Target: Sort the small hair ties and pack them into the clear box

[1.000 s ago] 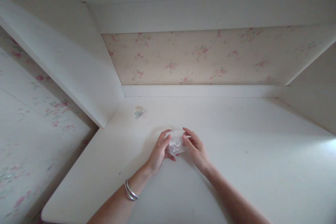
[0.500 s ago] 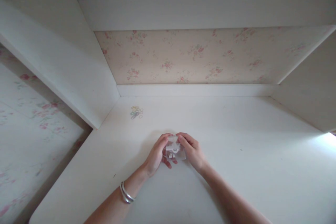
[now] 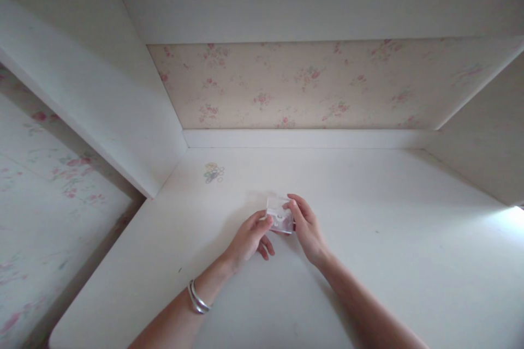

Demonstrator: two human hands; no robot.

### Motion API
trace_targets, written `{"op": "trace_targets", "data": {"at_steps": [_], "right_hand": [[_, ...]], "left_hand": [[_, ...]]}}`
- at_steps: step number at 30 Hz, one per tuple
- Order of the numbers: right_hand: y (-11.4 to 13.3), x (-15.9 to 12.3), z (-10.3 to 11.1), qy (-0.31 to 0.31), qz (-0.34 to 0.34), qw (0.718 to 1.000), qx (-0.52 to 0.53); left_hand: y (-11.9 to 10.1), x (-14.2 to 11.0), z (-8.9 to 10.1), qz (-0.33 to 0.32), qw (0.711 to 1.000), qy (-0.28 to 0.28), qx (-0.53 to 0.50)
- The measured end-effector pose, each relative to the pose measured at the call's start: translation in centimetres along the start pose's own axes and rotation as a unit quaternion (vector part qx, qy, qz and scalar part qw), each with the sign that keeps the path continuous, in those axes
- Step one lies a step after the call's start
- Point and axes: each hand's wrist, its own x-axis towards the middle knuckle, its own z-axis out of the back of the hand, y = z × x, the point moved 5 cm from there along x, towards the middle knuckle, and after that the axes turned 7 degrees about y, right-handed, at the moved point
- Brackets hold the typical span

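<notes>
A small clear plastic box (image 3: 279,216) is in the air or just on the table; I cannot tell which, because the fingers and the shadow confuse its lower side. It lies between the two hands, near the middle of the view and a little towards six o'clock.

The left hand (image 3: 250,237) comes to it from eight o'clock. It is partly closed: the thumb presses on the near left corner of the box, and some fingers hang loosely curved, apart from it. The right hand (image 3: 307,226) comes from four o'clock, half closed, with the thumb over the right part of the box and the forefinger stretched past its upper right edge. The fingertips under the box are mostly hidden. Inside are small whitish pieces, too blurred to name.

On the left wrist sits a shiny silver metal bracelet (image 3: 198,298). At ten o'clock from the box, a loose group of small thin coloured rings (image 3: 213,173) lies on the smooth white table (image 3: 393,272); their exact number is hard to make out. Both forearms are cut off by the bottom border.
</notes>
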Motion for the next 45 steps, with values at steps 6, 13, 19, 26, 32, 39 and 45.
{"op": "trace_targets", "data": {"at_steps": [6, 13, 19, 26, 32, 39, 45], "right_hand": [[0.5, -0.5, -1.5, 0.123, -0.012, 0.991, 0.054], [0.3, -0.4, -1.5, 0.143, 0.002, 0.989, 0.047], [0.3, 0.9, 1.4, 0.054, -0.025, 0.996, 0.061], [1.6, 5.6, 16.9, -0.162, -0.083, 0.983, 0.002], [3.3, 5.9, 27.1, -0.285, -0.136, 0.937, -0.148], [2.9, 4.8, 28.9, -0.298, -0.152, 0.913, -0.232], [2.3, 3.9, 28.1, -0.28, -0.127, 0.917, -0.256]], "left_hand": [[-0.3, 0.1, 1.2, -0.021, 0.996, -0.087, 0.008], [-0.6, 0.1, 1.4, -0.031, 0.996, -0.083, 0.028], [0.0, 0.5, 1.0, -0.028, 0.998, -0.048, 0.005], [0.5, 0.7, 1.1, -0.037, 0.998, -0.046, 0.019], [0.5, 0.8, 0.9, -0.043, 0.998, -0.039, 0.037], [0.8, 1.0, 0.9, -0.043, 0.997, -0.028, 0.057], [0.8, 0.9, 0.8, -0.048, 0.995, -0.019, 0.083]]}}
